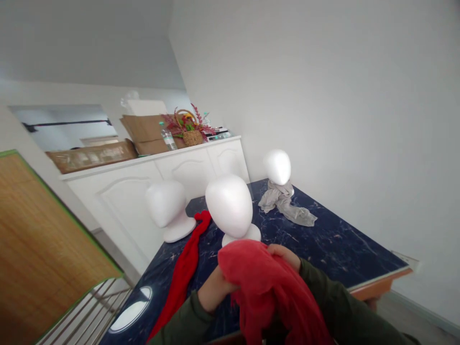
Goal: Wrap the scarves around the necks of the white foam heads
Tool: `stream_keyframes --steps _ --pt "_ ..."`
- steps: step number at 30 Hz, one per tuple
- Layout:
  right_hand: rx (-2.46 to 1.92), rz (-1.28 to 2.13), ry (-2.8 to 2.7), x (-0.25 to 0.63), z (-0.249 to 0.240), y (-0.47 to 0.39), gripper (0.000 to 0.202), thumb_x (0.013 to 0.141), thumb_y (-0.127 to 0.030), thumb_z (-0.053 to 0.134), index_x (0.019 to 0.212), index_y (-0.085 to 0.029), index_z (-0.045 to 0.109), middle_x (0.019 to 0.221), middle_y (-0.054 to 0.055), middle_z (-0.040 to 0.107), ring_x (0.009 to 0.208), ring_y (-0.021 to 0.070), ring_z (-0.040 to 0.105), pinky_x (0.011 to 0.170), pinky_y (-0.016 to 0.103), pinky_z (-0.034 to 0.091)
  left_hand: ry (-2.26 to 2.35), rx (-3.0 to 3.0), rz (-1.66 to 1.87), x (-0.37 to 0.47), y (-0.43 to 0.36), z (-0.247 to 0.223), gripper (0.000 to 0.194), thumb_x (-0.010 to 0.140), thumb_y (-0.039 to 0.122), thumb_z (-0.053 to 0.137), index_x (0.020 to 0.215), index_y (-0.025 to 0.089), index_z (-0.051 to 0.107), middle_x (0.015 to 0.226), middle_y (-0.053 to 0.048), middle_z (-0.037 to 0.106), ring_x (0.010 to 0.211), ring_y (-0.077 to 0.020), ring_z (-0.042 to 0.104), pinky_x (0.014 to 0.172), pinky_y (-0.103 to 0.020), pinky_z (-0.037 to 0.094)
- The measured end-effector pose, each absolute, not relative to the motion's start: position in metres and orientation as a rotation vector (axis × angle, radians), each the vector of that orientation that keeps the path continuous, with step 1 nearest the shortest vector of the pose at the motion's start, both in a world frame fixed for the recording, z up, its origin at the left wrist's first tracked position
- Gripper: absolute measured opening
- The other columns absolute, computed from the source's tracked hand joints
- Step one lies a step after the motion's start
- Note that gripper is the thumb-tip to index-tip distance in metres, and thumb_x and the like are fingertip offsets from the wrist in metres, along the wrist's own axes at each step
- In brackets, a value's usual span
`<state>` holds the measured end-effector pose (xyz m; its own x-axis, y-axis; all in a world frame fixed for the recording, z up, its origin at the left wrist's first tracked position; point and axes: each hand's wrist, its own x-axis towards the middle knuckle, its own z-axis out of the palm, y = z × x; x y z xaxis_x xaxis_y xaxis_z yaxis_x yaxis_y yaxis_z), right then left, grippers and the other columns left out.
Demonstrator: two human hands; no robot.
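A bunched red scarf is held up at the near edge of the table, its loose ends hanging down. My left hand grips its left side, the fingers partly covered by cloth. My right hand is closed on the scarf's upper right. Just beyond stands a white mannequin head on a round base. Left of it, a second red scarf lies stretched along the table beside another white mannequin head. At the back, a grey scarf is around the neck of a third mannequin head.
The dark blue marbled table meets a plain wall on the right. A white cabinet behind carries cardboard boxes, a water bottle and a flower basket. A bamboo mat over a metal rack stands at left.
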<state>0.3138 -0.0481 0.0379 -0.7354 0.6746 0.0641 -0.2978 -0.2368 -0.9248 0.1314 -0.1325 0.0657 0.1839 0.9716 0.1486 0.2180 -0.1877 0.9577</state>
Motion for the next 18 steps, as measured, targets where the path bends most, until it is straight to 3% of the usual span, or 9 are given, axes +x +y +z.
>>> stream_keyframes --steps 2,4,8,11,14,18 --pt "-0.509 2.044 -1.447 0.313 0.055 -0.057 0.022 0.058 -0.032 0.044 0.06 -0.017 0.06 0.061 0.003 0.06 0.071 0.0217 0.057 0.078 0.038 0.041 1.138 1.456 1.106 0.128 -0.133 0.071 0.041 0.063 0.041 0.059 0.098 0.019 0.06 0.099 -0.007 0.063 0.094 -0.0274 0.055 0.084 -0.041 0.044" --pt "-0.593 1.835 -1.582 0.32 0.072 -0.057 0.021 0.063 -0.03 0.046 0.065 -0.016 0.061 0.066 0.002 0.061 0.073 0.0209 0.056 0.079 0.036 0.04 1.147 1.289 1.161 0.125 -0.135 0.075 0.035 0.067 0.035 0.051 0.095 0.017 0.061 0.087 -0.007 0.065 0.087 -0.0266 0.058 0.076 -0.041 0.047" --pt "-0.584 1.298 -1.842 0.339 0.105 -0.048 0.021 0.072 -0.025 0.044 0.073 -0.019 0.064 0.079 0.001 0.062 0.083 0.0204 0.053 0.086 0.034 0.034 1.215 1.079 1.26 0.122 -0.139 0.084 0.038 0.069 0.033 0.035 0.091 0.016 0.06 0.066 -0.005 0.064 0.072 -0.0223 0.061 0.061 -0.036 0.049" --pt "-0.548 1.052 -1.84 0.338 0.126 -0.05 0.024 0.075 -0.024 0.041 0.08 -0.022 0.065 0.084 0.001 0.062 0.087 0.0203 0.052 0.088 0.033 0.034 1.206 1.077 1.19 0.122 -0.141 0.093 0.042 0.072 0.041 0.025 0.079 0.019 0.06 0.05 -0.003 0.057 0.051 -0.0177 0.055 0.047 -0.031 0.045" --pt "-0.489 1.181 -1.76 0.328 0.139 -0.053 0.024 0.075 -0.025 0.042 0.081 -0.023 0.065 0.08 0.001 0.062 0.083 0.0195 0.055 0.085 0.032 0.037 1.051 1.096 0.932 0.119 -0.148 0.1 0.051 0.071 0.052 0.022 0.065 0.018 0.059 0.042 -0.004 0.051 0.033 -0.0116 0.04 0.034 -0.026 0.032" --pt "-0.443 1.571 -1.602 0.311 0.135 -0.055 0.018 0.072 -0.025 0.051 0.082 -0.019 0.065 0.077 0.002 0.063 0.074 0.0183 0.057 0.082 0.033 0.04 0.796 1.165 0.703 0.111 -0.163 0.105 0.053 0.068 0.056 0.025 0.07 0.015 0.059 0.042 -0.006 0.053 0.03 -0.0107 0.037 0.033 -0.024 0.025"
